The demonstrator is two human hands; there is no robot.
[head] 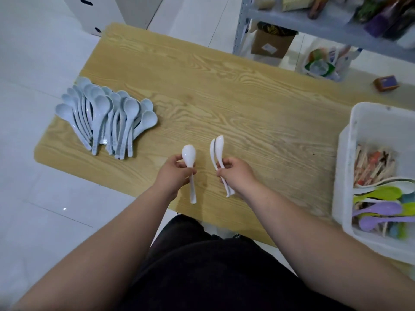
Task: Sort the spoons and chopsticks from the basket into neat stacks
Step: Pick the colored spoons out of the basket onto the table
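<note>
Left hand [174, 170] grips one glossy white plastic spoon [188, 153], right hand [233, 171] pinches two matching white spoons [216, 151] above the wooden table [224, 86]; pale blue plastic spoons [105, 117] piled at left (fanned, not tidy), green and purple spoons [377, 208] plus wrapped chopsticks [370, 167] still in the white plastic basket [347, 158].

Soft, even light is filling the room, keeping the wooden table [224, 90] bright and its shadows faint. The pale blue spoons [105, 117] are casting only a thin dark edge on their right side. A small glint is shining on a floor tile [65, 208]. The wide lens is bending the table's edges, and the shelf [314, 19] and basket [350, 135] are smearing into blur at the right.
</note>
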